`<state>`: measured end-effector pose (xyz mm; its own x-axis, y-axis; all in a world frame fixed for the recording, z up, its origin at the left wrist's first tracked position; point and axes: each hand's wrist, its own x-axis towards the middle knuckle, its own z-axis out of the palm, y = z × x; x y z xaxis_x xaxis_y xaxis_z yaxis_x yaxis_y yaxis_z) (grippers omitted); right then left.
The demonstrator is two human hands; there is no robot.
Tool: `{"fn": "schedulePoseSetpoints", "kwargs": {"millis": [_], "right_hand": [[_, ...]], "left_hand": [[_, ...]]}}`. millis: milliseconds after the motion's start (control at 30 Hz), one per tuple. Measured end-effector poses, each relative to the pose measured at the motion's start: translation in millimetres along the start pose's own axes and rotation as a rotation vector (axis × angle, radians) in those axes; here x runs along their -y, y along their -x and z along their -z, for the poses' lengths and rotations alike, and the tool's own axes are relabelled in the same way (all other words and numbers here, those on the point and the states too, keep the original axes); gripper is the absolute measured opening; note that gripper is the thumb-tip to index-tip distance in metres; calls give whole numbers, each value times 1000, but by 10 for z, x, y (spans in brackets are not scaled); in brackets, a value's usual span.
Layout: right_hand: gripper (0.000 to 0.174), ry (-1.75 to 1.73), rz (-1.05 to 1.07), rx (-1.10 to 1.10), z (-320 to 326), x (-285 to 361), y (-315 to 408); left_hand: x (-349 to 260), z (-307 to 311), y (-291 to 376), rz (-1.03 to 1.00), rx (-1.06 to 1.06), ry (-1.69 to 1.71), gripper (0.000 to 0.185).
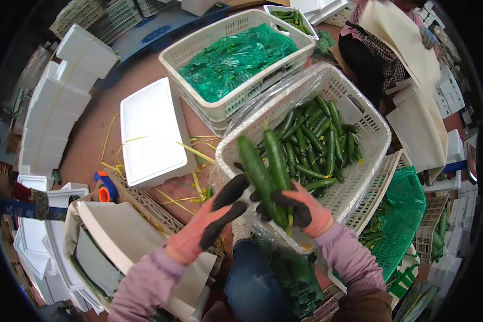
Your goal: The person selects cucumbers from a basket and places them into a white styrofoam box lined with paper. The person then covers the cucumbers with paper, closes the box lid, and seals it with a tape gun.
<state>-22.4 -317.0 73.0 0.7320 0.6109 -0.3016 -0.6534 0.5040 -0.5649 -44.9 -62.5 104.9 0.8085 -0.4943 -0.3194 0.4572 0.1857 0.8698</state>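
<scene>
Two green cucumbers [261, 177] are gripped near their lower ends by my right hand [306, 209], which wears a pink glove with dark fingers. They rise over the near rim of a white plastic crate [364, 169] lined with clear film. Inside that crate lies a heap of cucumbers [314, 137], some with yellow blossoms. My left hand [213, 221], gloved alike, holds nothing. Its fingers are apart, just left of the held cucumbers. Below it stands a box lined with cream paper [120, 229], with a cucumber partly visible inside.
A crate [169, 60] beyond holds produce under green film. A white foam box [153, 129] sits on the floor among yellow straps [173, 201]. A tape dispenser [104, 189] rests by the paper-lined box. Foam boxes [48, 120] are stacked left. Another person [362, 60] handles cream paper at upper right.
</scene>
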Motion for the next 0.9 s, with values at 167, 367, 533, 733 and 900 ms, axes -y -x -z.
{"fn": "schedulePoseSetpoints", "kwargs": {"millis": [167,367,533,733,900], "right_hand": [[36,514,64,-54,-573,-31,318],[21,855,-36,-178,-598,-164,513],[22,984,290,-435,-663,-510,548],[24,1106,724,-469,-617,-661,531],[30,1527,726,-430,-588,-555,740]], "left_hand": [[64,-264,-87,-95,-12,728,64],[2,-327,67,-244,-156,912,60],[67,-318,103,-310,-233,1009,56],[172,-436,106,-320,-267,1045,54],[-29,-321,39,-374,-418,902,53]]}}
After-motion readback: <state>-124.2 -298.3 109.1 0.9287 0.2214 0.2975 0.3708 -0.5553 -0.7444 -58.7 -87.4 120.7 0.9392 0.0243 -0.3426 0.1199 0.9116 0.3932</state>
